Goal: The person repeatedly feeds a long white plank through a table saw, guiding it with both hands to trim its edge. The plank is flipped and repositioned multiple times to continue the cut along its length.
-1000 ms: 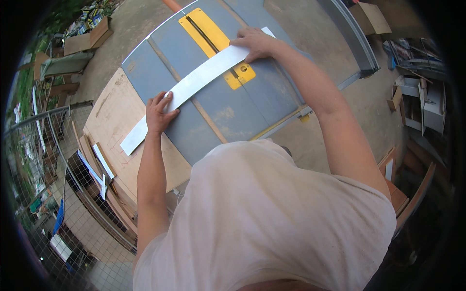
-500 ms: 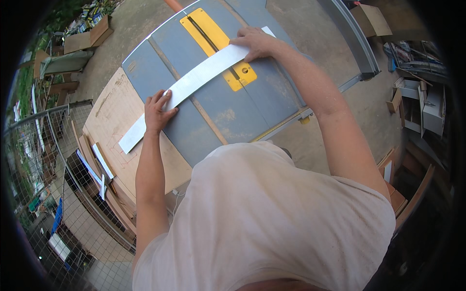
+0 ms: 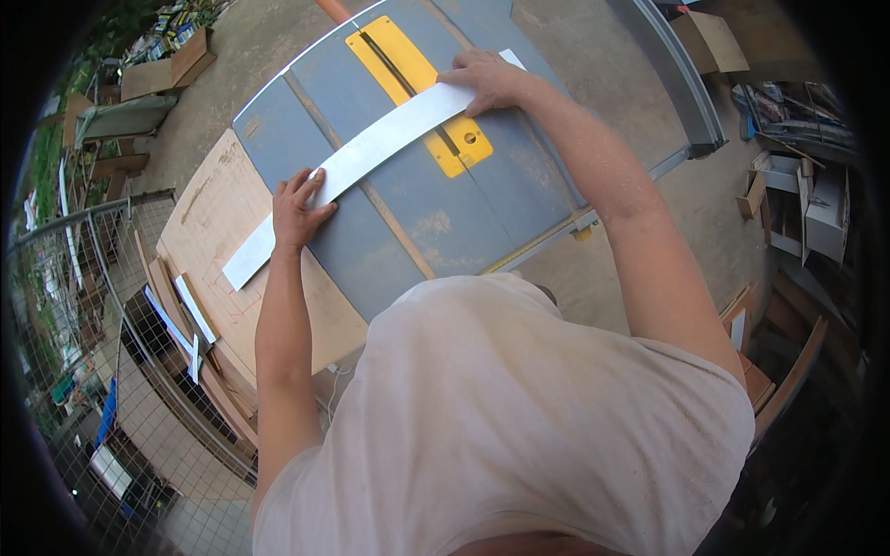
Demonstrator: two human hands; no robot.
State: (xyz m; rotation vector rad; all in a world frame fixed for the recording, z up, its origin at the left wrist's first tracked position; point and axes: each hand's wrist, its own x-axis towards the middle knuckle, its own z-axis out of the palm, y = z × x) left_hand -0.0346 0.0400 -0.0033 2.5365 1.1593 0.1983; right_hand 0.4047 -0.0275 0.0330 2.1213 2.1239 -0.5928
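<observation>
Where hands press: white strip point(image 3: 371, 153) beneath.

soft daylight, sharp centre, fisheye-bent dark rim

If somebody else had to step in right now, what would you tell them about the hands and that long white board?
Left hand: flat on the long white strip, near its lower end.
Right hand: pressing the strip's far end.
The strip lies slantwise across the grey saw table, over the yellow insert; its lower end overhangs the plywood sheet.
Done: strip laid flat, both hands on it.
Left: no cut is visible in it.
</observation>
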